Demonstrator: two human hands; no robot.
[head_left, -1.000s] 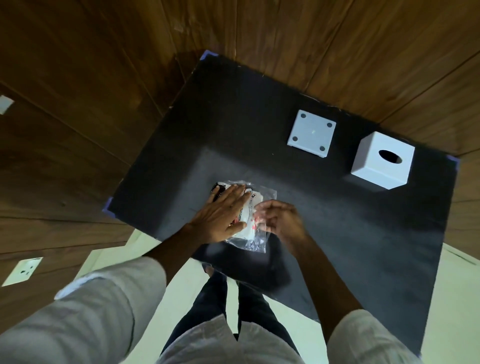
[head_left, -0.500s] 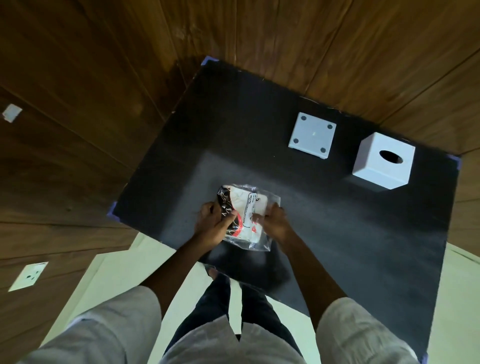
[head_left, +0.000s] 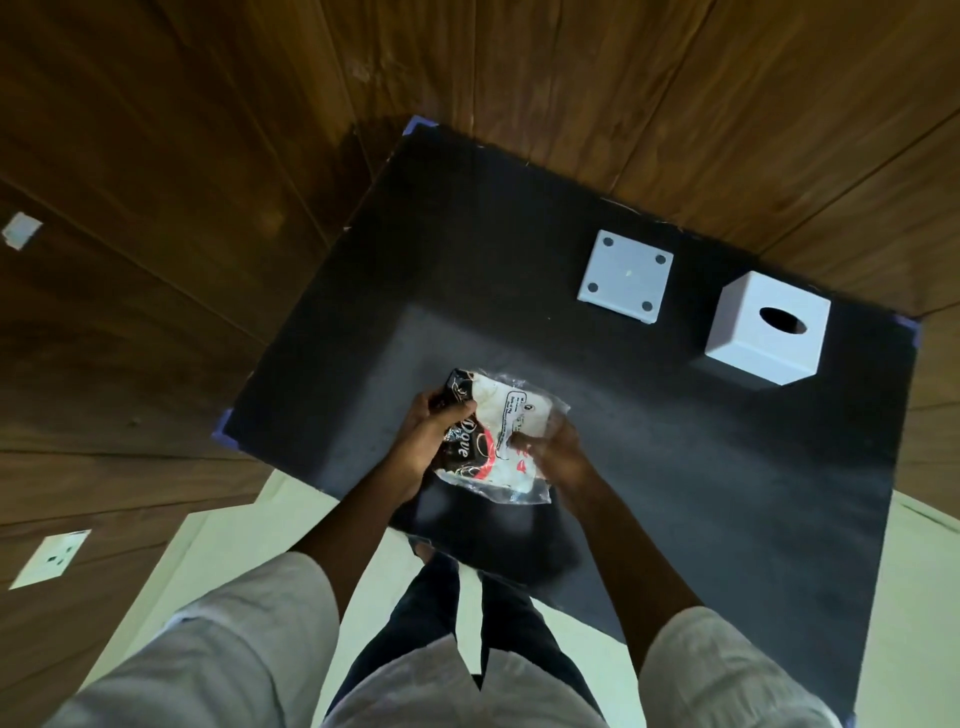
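Note:
A clear plastic packet (head_left: 506, 431) with white, black and red printing is held just above the black table (head_left: 675, 467), near its front edge. My left hand (head_left: 423, 436) grips the packet's left side, thumb curled over the black printed part. My right hand (head_left: 553, 449) pinches its right side, fingers partly behind the clear film. The packet is tilted, its far end raised toward the table's middle.
A white square box lid (head_left: 626, 277) with dark corner dots lies at the back of the table. A white cube tissue box (head_left: 769, 328) with an oval hole stands to its right. Wooden wall panels surround the table; pale floor lies below.
My left hand lay flat on the packet a second ago; now both hands grip its sides and have lifted and tilted it off the table.

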